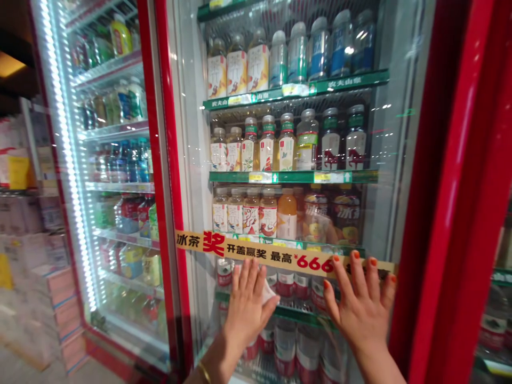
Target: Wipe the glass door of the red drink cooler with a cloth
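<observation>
My left hand [250, 301] lies flat against the glass door [188, 133] of a drinks fridge, fingers stretched upward. Between its thumb and index finger shows a corner of something white and thin [269, 292], like a tissue or paper; the rest is hidden under the hand. Spread wide, my right hand [362, 304] rests with its fingertips over the right part of a yellow banner strip [244, 253] that runs across the door. The strip has black and red Chinese lettering and the number 666. Orange polish shows on the right hand's nails. A bracelet [204, 372] is on my left wrist.
Behind the glass, bottled drinks [286, 144] stand on several shelves with green edges [294, 177]. A red frame [448, 213] borders the door at right. Another lit fridge [120, 128] stands at left, beside stacked boxes [66, 314].
</observation>
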The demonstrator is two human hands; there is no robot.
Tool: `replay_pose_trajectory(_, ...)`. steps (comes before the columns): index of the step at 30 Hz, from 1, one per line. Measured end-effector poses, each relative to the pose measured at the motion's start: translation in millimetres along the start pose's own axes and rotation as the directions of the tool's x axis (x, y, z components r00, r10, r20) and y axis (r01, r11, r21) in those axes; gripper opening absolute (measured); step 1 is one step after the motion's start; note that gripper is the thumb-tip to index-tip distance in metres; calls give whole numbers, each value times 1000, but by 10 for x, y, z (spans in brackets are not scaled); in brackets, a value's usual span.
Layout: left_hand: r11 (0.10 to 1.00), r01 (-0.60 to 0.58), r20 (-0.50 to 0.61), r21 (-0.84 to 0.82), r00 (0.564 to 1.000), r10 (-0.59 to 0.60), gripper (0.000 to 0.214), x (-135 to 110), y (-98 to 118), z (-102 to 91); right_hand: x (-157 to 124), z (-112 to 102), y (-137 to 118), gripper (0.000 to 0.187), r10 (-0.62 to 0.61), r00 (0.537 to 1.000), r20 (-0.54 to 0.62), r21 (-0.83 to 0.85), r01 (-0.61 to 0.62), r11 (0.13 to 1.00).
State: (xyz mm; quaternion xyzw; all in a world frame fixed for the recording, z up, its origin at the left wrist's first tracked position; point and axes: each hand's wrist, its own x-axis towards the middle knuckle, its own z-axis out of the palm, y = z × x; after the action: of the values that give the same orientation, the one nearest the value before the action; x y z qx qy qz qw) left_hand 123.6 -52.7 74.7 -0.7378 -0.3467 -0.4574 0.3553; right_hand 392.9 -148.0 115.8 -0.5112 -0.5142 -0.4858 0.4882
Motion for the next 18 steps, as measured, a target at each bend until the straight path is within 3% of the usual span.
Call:
replay_pose_trajectory(1,1000,-9,-24,2,1000,9,96,-162,-53,29,-19,6,2,82,7,1000,-4,0,-7,1000)
replay_pose_trajectory(3,985,171,-100,-27,980,-173,96,-329,-342,45,-50,24,6,82,14,1000,-11,2,-14,1000)
replay_pose_trajectory(6,858,504,-178,-96,840,-513,93,-178,-767,19,-67,42,8,81,8,1000,-4,2,-8,1000)
replay_pose_trajectory(8,819,564,-166,-107,802,-574,92,-18,-738,26,-63,33,8,81,12,1000,0,-2,-12,1000)
replay_pose_trajectory(10,851,518,-83,-88,847,-524,94,1,-455,71,-56,9,6,82,19,1000,5,-1,-19,1000)
replay_pose_trajectory(12,938,343,6,-52,939,-343,99,-153,-119,129,-51,-13,6,82,23,1000,12,6,-23,1000)
replay_pose_trajectory(14,986,167,32,-18,985,-167,100,-382,37,157,-52,-22,5,81,30,999,11,18,-30,999)
replay_pose_trajectory(16,982,189,-7,1,982,-189,97,-525,-87,128,-58,-12,0,79,41,999,10,27,-41,999)
replay_pose_trajectory(18,953,304,-6,-9,953,-304,99,-464,-384,60,-63,7,-9,79,48,999,3,29,-48,998)
